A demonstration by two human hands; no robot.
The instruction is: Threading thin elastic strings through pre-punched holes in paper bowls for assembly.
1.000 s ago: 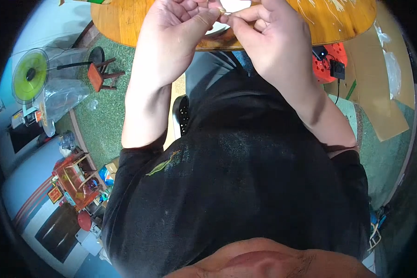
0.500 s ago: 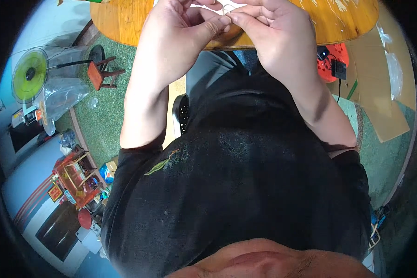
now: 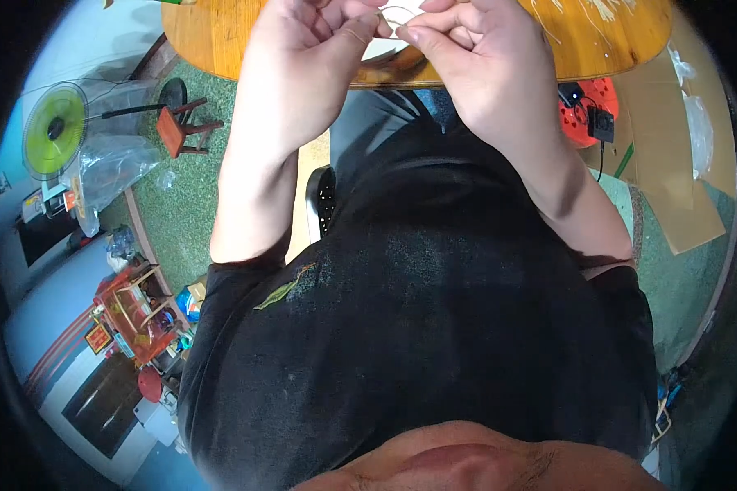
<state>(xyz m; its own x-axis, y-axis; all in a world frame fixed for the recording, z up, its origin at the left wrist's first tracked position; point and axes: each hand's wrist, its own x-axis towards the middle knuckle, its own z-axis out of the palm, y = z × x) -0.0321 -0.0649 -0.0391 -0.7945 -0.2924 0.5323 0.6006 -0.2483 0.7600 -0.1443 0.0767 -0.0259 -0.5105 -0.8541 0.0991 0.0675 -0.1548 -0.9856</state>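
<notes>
Over the near edge of the wooden table (image 3: 209,37), my left hand (image 3: 323,53) and my right hand (image 3: 479,53) face each other. A thin pale strand (image 3: 399,9) curves between them in a small arc. The thumb and fingers of each hand pinch an end of that arc, and a small gap separates the two thumbs. Something flat and white (image 3: 382,47) lies on the table below the hands, mostly covered by them. Loose pale strands (image 3: 602,10) are scattered on the table to the right of my right hand.
A green-bladed fan (image 3: 55,129) and a small wooden stool (image 3: 180,131) stand on the left. To the right, a red perforated stool (image 3: 606,88) carries a small black device (image 3: 601,124), beside flattened cardboard (image 3: 667,164). A red shelf (image 3: 139,315) is at lower left.
My thumbs, nearly touching before, have moved apart, and the strand's arc between the hands looks wider. More of the white thing beneath shows. Both forearms stay almost in place.
</notes>
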